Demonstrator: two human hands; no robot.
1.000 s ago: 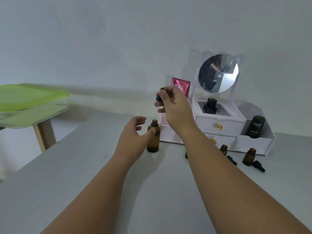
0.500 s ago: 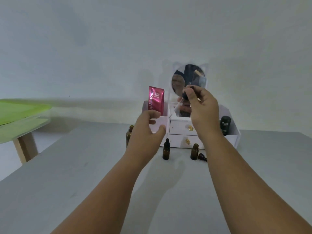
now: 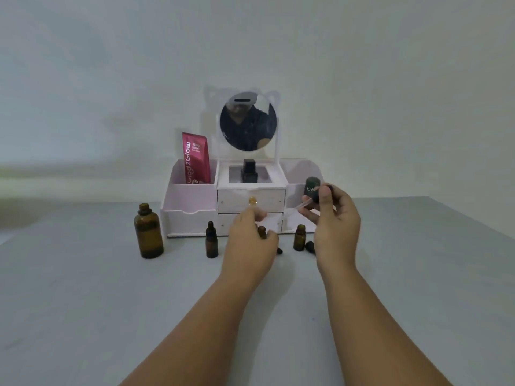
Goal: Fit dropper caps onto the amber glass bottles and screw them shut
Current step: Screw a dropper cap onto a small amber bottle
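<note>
Head cam: right hand (image 3: 334, 227) has dropped from up by the mirror (image 3: 248, 121) to the organizer's (image 3: 192, 215) right side. Its fingers are pinching the dropper cap (image 3: 320, 194), with the glass tube slanting down-left. Left hand (image 3: 250, 243) came down too and now curls round a small bottle (image 3: 262, 232) standing near the desk's (image 3: 83, 302) far edge, only its open neck poking out. The cap sits up-right of that neck, not touching. Big bottle (image 3: 149, 232) and capped bottle (image 3: 211, 240) stand further left, and an open bottle (image 3: 299, 237) plus a loose cap (image 3: 310, 246) sit between the hands.
</note>
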